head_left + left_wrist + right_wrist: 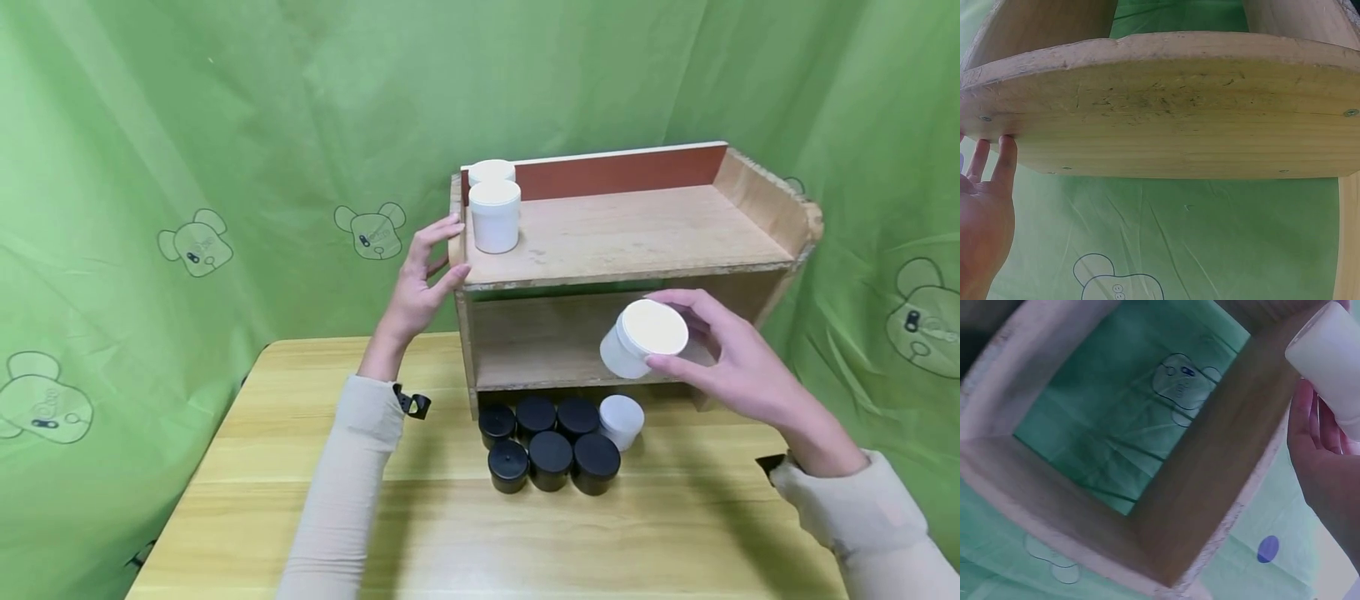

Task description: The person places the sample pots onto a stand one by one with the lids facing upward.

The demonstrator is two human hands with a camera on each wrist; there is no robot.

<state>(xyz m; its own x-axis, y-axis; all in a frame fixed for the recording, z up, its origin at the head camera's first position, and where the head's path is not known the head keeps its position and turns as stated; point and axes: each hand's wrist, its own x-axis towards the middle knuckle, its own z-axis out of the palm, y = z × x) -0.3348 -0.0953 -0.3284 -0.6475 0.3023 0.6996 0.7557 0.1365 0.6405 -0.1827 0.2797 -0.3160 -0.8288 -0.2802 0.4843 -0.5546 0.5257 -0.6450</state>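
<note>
A white lidded jar [643,337] is tilted in my right hand [738,358], which holds it between thumb and fingers in front of the shelf unit's lower opening. The right wrist view shows the same jar [1330,365] at the upper right, partly cut off. My left hand [422,279] touches the left side panel of the wooden shelf unit [637,237] near its top. In the left wrist view, straight fingers [1005,165] rest against the panel's outer face. Two more white jars [496,221] stand at the top shelf's left end, one behind the other.
Several black jars [551,458] stand in two rows on the wooden table [315,417], before the unit's base. Beside them, at the right, is a whitish jar [621,421]. A green curtain [262,108] hangs behind.
</note>
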